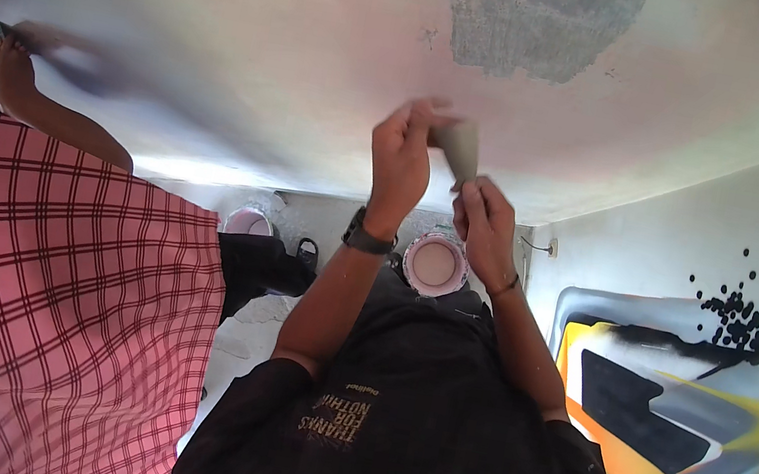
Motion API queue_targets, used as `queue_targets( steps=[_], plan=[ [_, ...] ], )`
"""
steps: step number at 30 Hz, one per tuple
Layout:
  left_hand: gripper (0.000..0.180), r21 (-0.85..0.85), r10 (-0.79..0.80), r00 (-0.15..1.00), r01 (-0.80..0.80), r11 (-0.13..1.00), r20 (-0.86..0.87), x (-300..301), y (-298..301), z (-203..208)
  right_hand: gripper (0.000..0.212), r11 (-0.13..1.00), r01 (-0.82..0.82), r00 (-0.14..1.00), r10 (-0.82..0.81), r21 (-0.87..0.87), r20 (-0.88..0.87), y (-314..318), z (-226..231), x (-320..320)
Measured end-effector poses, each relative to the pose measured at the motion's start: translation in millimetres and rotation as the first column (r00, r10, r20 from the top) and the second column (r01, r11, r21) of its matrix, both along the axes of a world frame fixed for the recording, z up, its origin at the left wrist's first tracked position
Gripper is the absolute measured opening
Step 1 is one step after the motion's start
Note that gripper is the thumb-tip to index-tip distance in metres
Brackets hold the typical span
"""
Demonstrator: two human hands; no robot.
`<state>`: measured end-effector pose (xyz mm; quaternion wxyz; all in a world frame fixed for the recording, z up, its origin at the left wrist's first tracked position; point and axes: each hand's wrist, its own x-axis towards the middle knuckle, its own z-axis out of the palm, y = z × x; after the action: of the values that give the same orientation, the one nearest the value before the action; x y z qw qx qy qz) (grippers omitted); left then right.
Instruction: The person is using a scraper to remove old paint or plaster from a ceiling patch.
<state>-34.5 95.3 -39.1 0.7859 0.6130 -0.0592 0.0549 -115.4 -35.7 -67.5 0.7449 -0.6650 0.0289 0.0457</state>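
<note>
Both my hands are raised in front of the wall, with a bent grey-beige sheet [461,148] stretched between them. It looks like a piece of sandpaper, though motion blurs it. My left hand [403,145], with a dark watch on the wrist, pinches the sheet's upper left end. Lower and to the right, the fingers of my right hand [486,217] are closed on its bottom corner. Behind the sheet, the pale pinkish wall [330,56] carries a rough grey patch [539,22] higher up.
On my left a person in a pink checked shirt [67,283] presses a small dark piece [3,31] to the wall. A bucket [435,265] with pale contents stands below my hands, and another bucket [248,221] further left. A painted side wall [677,391] rises on the right.
</note>
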Motion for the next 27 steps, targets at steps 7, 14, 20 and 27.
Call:
queue_targets(
  steps=[7,14,20,27],
  plan=[
    [0.030,0.012,-0.103,0.994,0.102,0.995,0.034,22.0,10.1,10.8,0.019,0.967,0.230,0.926,-0.251,0.107,0.283,45.3,27.7,60.1],
    [0.033,-0.183,-0.316,0.945,0.326,0.928,0.084,44.6,8.5,12.6,0.023,0.870,0.488,0.812,-0.419,-0.077,0.405,70.5,22.9,81.0],
    [0.036,-0.083,-0.268,0.957,0.277,0.957,0.109,50.1,2.0,11.0,0.025,0.874,0.486,0.816,-0.452,-0.004,0.361,67.0,9.8,80.9],
    [0.034,-0.043,-0.150,0.981,0.156,0.987,0.120,51.4,-0.4,17.6,0.027,0.859,0.503,0.813,-0.432,-0.098,0.390,66.7,19.2,88.1]
  ],
)
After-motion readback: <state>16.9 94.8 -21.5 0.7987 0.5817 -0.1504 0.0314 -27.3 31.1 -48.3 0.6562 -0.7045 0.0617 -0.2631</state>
